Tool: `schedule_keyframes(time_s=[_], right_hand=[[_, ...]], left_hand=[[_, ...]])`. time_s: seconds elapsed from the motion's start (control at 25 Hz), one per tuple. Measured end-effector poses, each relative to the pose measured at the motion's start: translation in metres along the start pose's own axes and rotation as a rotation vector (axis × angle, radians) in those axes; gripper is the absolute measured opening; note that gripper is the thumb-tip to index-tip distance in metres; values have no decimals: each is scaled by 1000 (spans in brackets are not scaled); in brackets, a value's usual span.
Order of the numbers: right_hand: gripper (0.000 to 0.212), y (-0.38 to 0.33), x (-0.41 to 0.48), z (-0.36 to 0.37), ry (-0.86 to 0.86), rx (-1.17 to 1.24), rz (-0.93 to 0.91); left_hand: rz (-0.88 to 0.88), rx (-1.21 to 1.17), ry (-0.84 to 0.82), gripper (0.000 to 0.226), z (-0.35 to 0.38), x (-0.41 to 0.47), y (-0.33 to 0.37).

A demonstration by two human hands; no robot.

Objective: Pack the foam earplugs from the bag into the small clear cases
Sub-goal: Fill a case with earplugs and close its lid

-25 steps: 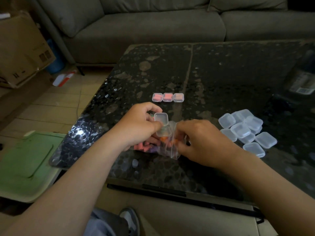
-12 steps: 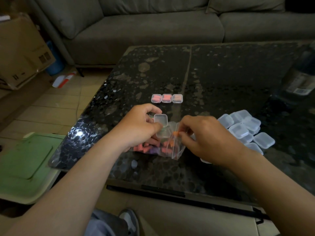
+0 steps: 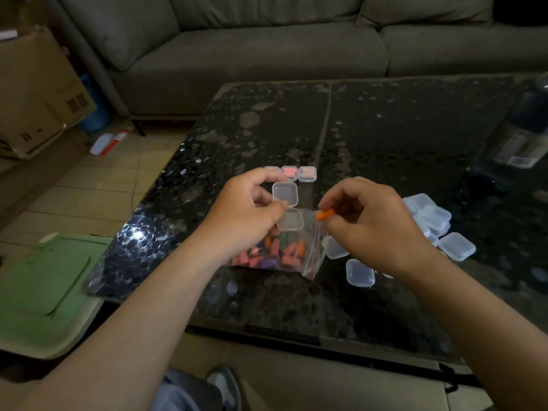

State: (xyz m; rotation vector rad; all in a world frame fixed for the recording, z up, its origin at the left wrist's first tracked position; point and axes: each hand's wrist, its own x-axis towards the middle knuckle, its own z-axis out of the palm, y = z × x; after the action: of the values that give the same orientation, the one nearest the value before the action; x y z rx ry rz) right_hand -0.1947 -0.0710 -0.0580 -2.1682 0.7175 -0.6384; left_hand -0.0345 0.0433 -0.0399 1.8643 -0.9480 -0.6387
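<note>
My left hand (image 3: 244,215) holds an open clear case (image 3: 287,207), its lid up and its empty base just above the bag. A clear zip bag (image 3: 277,252) of pink, orange, purple and green foam earplugs lies on the table under both hands. Just right of the case, my right hand (image 3: 370,226) pinches one orange earplug (image 3: 324,214). Three filled cases (image 3: 298,173) stand in a row behind my left hand, the leftmost partly hidden. Several empty clear cases (image 3: 430,218) lie in a heap to the right, with two more (image 3: 360,272) near my right wrist.
The dark speckled glass table (image 3: 385,129) stretches back toward a grey sofa (image 3: 267,48). A labelled bottle (image 3: 525,134) stands at the table's right edge. On the floor at left are a green lid (image 3: 44,277) and a cardboard box (image 3: 32,96).
My right hand has come up out of the bag holding an orange earplug. My left hand has lifted the open case slightly. The bag's contents now show more.
</note>
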Motion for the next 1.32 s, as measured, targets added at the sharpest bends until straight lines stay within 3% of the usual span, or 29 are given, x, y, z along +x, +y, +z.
schedule_keyframes(time_s=[0.16,0.44,0.8,1.0,1.12,1.32], right_hand=[[14,-4,0,-1,56,179,17],[10,1,-3,9,48,107,-80],[15,0,-3,9,52,145,-60],[14,0,-1,-2,-8,-94,0],[5,2,-3,-4,-121,-351,-89],[14,-2,-6,11,-263,-376,-158]], left_hand=[[30,-103,-21,38,3,-2,4],[40,-197,-115,41,6,-4,5],[18,-233,-125,43,5,-4,3],[-40,-153,-58,49,-1,1,-1],[-104,-108,-34,51,-4,4,-6],[-186,-61,-43,46,-2,10,-17]])
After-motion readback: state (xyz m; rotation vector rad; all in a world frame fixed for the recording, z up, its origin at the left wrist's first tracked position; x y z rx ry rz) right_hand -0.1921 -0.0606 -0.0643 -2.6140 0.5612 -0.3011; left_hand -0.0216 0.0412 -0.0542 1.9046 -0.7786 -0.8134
